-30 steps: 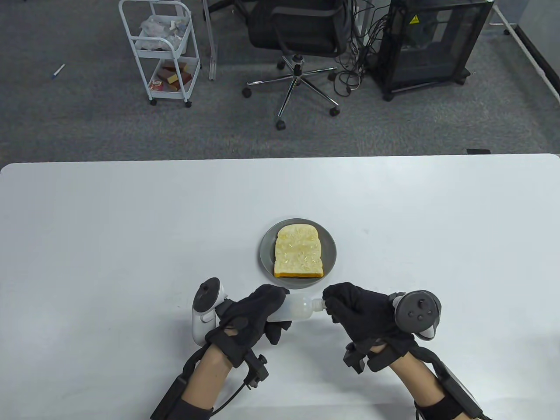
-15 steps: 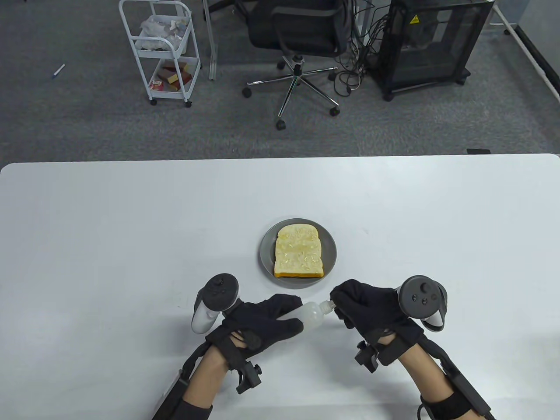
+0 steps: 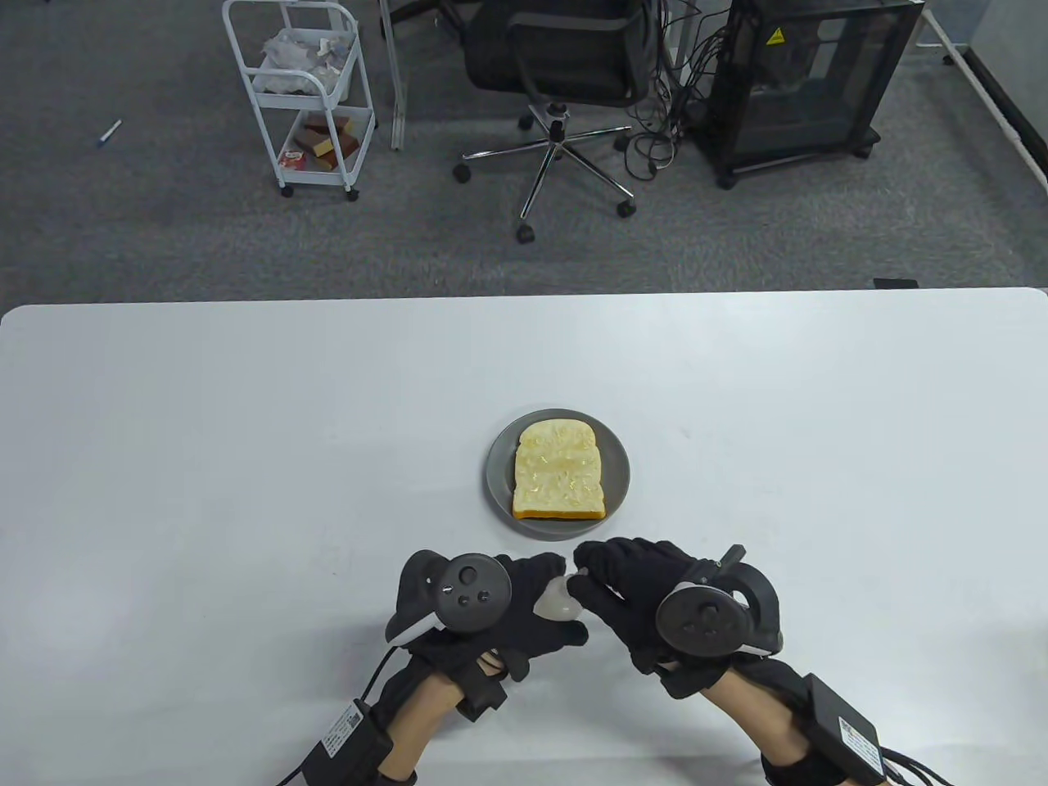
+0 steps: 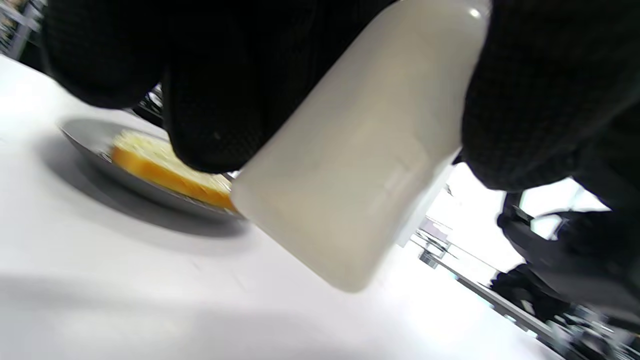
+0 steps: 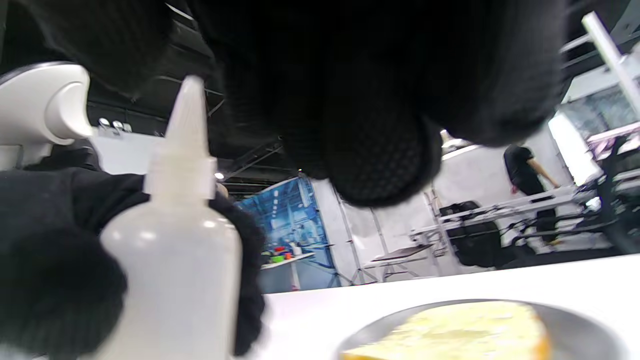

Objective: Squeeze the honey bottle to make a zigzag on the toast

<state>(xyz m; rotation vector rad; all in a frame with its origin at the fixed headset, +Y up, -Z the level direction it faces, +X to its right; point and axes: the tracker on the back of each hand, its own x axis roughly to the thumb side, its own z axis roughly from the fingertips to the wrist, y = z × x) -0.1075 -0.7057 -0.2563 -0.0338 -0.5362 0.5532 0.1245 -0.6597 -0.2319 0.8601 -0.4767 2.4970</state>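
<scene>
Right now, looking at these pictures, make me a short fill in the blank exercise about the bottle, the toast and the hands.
1. The squeeze bottle is gripped by the ____ hand.
2. The toast lies on a gray ____.
3. In the right wrist view, the bottle's nozzle points ____.
4. In the table view, both hands are on the side of the plate ____ to the person.

Missing words: left; plate; up; nearer

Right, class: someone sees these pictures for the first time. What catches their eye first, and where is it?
The yellow toast on a grey plate stands out at the white table's middle. Just in front of it, two black-gloved hands meet: the left hand holds a pale bottle upright, and the right hand is at its nozzle.
</scene>
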